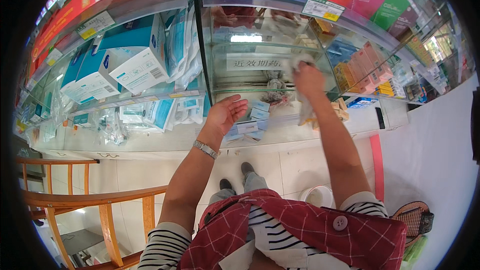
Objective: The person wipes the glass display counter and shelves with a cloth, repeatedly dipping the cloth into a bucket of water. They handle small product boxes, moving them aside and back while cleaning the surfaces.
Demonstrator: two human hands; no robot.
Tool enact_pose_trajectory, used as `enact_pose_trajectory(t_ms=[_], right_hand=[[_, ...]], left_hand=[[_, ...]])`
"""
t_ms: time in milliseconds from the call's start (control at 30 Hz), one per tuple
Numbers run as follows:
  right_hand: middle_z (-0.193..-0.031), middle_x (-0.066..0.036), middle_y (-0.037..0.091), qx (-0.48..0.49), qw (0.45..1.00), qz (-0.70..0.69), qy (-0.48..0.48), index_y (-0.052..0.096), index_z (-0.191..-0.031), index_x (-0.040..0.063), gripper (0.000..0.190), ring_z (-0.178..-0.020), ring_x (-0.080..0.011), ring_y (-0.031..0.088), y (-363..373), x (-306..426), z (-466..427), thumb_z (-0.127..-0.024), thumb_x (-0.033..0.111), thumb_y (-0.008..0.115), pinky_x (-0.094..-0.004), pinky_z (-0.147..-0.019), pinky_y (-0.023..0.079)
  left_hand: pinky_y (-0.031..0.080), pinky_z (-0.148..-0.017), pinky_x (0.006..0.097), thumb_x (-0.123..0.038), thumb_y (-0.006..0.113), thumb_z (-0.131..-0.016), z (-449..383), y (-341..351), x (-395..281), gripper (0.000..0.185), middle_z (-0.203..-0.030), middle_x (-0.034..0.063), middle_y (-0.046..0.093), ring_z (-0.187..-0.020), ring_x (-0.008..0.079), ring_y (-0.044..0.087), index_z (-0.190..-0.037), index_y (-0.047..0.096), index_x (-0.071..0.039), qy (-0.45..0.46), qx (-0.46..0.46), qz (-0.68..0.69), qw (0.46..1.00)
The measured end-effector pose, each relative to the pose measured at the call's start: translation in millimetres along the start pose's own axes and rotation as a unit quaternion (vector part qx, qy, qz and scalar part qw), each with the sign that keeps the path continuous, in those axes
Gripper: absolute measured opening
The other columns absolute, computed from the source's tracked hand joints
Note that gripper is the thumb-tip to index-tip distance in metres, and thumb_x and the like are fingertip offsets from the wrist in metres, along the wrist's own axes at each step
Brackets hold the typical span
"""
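My right hand grips a pale cloth, blurred by motion, whose end hangs down in front of the glass display shelves. Nearby, a glass shelf crosses the middle of the cabinet, with a white sign strip bearing writing behind it. My left hand is raised palm up with its fingers apart, holding nothing, left of small light-blue boxes. Behind the shelf edge lies a bundle in clear plastic. A metal watch is on my left wrist.
Mask boxes and plastic packets fill the left shelves. Pink boxes and yellow boxes stand to the right, price tags along the shelf edges. Below are a white bucket, a wooden railing and a woven basket.
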State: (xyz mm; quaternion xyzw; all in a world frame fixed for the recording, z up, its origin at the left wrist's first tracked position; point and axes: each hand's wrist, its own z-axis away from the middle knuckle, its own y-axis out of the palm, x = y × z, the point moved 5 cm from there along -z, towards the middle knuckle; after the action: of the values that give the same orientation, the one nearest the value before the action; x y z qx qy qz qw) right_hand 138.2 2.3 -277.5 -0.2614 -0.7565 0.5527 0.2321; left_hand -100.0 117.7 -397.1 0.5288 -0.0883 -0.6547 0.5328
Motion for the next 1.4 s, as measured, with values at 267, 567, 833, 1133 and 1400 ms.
enact_pose_trajectory(t_ms=[267,567,833,1133,1400], right_hand=[[-0.101,-0.016,0.058,-0.048,0.97,-0.166,-0.172,0.063,-0.104,0.015,0.031,-0.094,-0.0335,0.061,22.2,191.6,-3.5,-0.077,0.03,0.063,-0.0463,-0.075,0.052],[-0.1,-0.017,0.062,-0.063,0.998,-0.007,0.015,0.064,-0.106,0.015,0.032,-0.092,-0.0359,0.061,23.8,-14.5,-58.4,-0.08,0.032,0.062,-0.0456,-0.077,0.052],[-0.092,-0.019,0.06,-0.064,0.992,-0.044,-0.099,0.063,-0.101,0.01,0.032,-0.083,-0.0363,0.063,31.8,88.8,-57.0,-0.079,0.034,0.062,-0.0471,-0.071,0.051],[-0.097,-0.017,0.056,-0.006,0.93,-0.178,-0.322,0.065,-0.096,0.013,0.029,-0.087,-0.0365,0.059,41.2,172.5,-53.6,-0.075,0.033,0.064,-0.0461,-0.072,0.049],[-0.105,-0.019,0.064,0.078,0.981,-0.146,-0.098,0.063,-0.111,0.009,0.041,-0.093,-0.0374,0.062,21.1,-9.0,-43.1,-0.076,0.031,0.063,-0.0414,-0.08,0.049]], left_hand=[[0.055,-0.081,0.0325,-0.015,0.046,-0.096,-9.3,-15.4,-2.0,0.02,-0.1,0.0154,0.064,-0.093,0.0261,0.064,-0.104,0.054,0.001,-0.013,-0.008,0.024,1.0],[0.051,-0.079,0.0352,-0.012,0.061,-0.086,12.4,6.8,24.2,0.031,-0.103,0.017,0.064,-0.093,0.0278,0.064,-0.112,0.058,0.003,0.208,-0.035,-0.517,0.829],[0.049,-0.083,0.0395,-0.008,0.067,-0.079,35.6,30.4,36.7,0.029,-0.105,0.0193,0.063,-0.096,0.0351,0.06,-0.106,0.062,0.001,0.319,-0.051,-0.575,0.752],[0.049,-0.072,0.025,-0.005,0.059,-0.088,69.8,-18.2,25.7,0.015,-0.086,0.0058,0.066,-0.081,0.0097,0.06,-0.1,0.065,0.002,0.238,-0.16,-0.339,0.896],[0.05,-0.073,0.0293,-0.017,0.064,-0.085,129.3,-119.5,-17.3,0.035,-0.095,0.0154,0.065,-0.085,0.0216,0.062,-0.112,0.06,0.004,0.364,-0.405,-0.418,0.727]])
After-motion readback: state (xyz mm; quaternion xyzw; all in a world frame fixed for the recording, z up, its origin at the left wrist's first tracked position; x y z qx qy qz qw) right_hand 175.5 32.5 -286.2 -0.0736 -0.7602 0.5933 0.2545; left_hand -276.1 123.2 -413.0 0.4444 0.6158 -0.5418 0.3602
